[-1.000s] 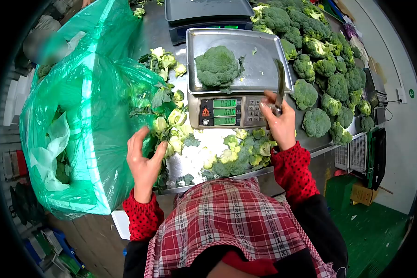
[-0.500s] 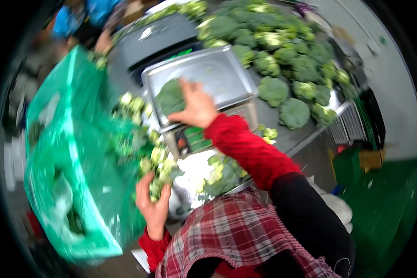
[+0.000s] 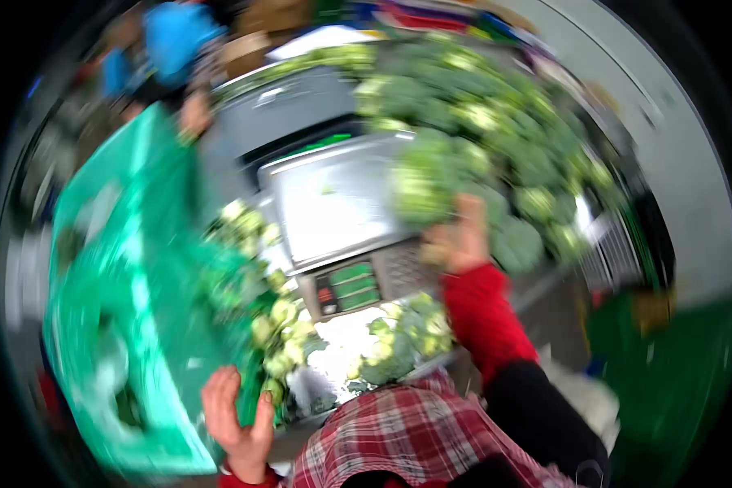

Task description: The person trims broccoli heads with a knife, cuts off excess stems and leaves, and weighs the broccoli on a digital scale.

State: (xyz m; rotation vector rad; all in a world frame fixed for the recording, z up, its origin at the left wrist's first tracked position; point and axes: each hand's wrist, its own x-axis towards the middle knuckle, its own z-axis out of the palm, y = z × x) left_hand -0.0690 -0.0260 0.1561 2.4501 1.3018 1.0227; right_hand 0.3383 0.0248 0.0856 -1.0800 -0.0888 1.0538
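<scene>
A head of broccoli [image 3: 421, 180] is in my right hand [image 3: 462, 237], at the right edge of the weighing scale's metal tray [image 3: 333, 203]; both hand and broccoli are smeared by motion. Behind it lies a big pile of broccoli [image 3: 529, 154]. Down at the lower left, my left hand [image 3: 240, 423] has its fingers apart and holds nothing. It is beside the green plastic bag [image 3: 130, 325] and cut broccoli stalks [image 3: 281, 350]. Broccoli pieces [image 3: 398, 350] rest on the shiny surface in front of the scale.
A second, dark grey scale [image 3: 289, 110] stands behind the first. At the right are a white basket [image 3: 606, 252] and a green floor area [image 3: 667, 382]. Another person in blue [image 3: 179, 41] is at the upper left, a hand near the bag's top.
My right hand has lifted the broccoli off the scale tray and carried it right, toward the pile. My left hand has moved down and left, away from the stalks.
</scene>
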